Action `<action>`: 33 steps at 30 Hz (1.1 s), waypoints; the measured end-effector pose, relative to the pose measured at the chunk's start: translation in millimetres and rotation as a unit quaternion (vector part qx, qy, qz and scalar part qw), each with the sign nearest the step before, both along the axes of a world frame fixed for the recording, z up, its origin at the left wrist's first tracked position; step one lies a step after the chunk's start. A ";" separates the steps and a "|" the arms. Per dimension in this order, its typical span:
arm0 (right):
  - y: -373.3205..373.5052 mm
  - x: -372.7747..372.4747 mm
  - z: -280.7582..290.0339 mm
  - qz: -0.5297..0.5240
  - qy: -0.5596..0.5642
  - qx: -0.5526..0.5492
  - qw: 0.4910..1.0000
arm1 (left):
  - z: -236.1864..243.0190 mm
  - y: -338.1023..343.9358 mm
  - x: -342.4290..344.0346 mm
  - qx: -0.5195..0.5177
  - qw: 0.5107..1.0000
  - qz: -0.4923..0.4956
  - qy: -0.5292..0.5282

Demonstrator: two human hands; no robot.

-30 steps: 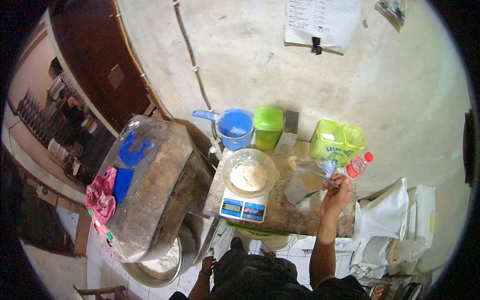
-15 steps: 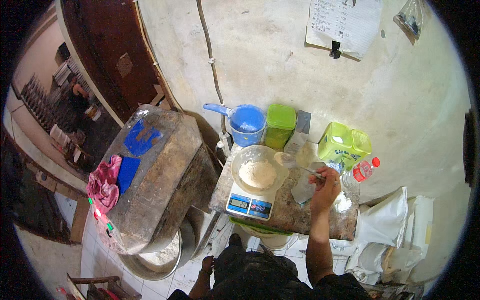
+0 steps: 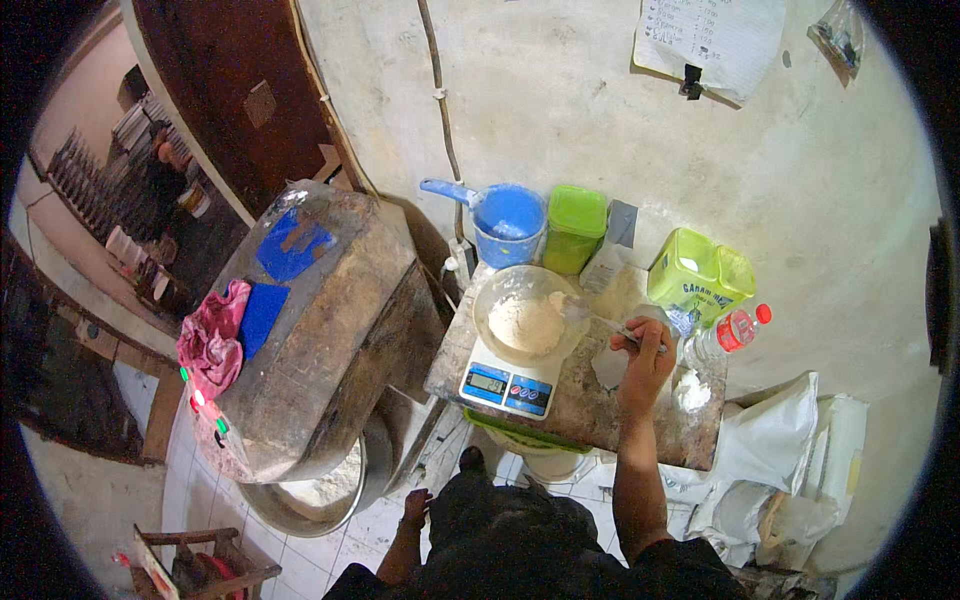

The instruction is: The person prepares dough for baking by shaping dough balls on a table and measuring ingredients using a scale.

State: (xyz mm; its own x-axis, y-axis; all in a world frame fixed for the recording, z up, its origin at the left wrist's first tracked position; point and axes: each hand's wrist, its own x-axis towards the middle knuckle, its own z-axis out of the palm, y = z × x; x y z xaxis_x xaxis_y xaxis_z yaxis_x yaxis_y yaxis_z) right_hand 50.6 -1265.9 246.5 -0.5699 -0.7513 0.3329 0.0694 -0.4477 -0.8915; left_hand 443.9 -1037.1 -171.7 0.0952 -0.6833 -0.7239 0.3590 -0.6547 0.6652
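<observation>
My right hand (image 3: 648,362) is closed around the handle of a metal spoon (image 3: 612,325). The spoon's head lies over the right side of a translucent bowl (image 3: 572,345), and a little pale powder seems to be on it. Inside the bowl is a heap of cream-coloured powder (image 3: 525,325). The bowl stands on a white kitchen scale (image 3: 510,378) with a lit display. Low beside my body hangs my left hand (image 3: 416,507), away from the table, its fingers loose and nothing visible in them.
Behind the bowl stand a blue dipper (image 3: 508,222) and a green canister (image 3: 576,230). Green containers (image 3: 690,265), a red-capped bottle (image 3: 728,335) and a white powder pile (image 3: 691,391) are at right. A large machine (image 3: 330,320) stands left, above a metal basin (image 3: 375,470) of flour. Another person is far left.
My right hand has moved slightly left, bringing the spoon's head to the bowl's right side. The whole view has shifted slightly. My left hand still hangs low.
</observation>
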 end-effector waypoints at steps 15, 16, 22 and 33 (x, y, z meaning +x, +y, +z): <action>13.2 3.8 1.1 0.020 -0.043 -0.021 0.999 | 1.6 14.7 1.4 0.021 1.000 -0.003 -0.006; 14.3 4.1 1.6 0.018 -0.048 -0.022 0.998 | 4.0 13.8 0.5 0.031 1.000 0.001 -0.005; 16.9 5.2 6.5 0.006 -0.062 -0.023 0.998 | 4.4 16.6 3.7 -0.001 1.000 0.003 0.002; 17.4 7.6 -6.0 -0.049 0.202 0.036 0.977 | 3.7 15.0 8.4 0.053 0.998 -0.018 -0.024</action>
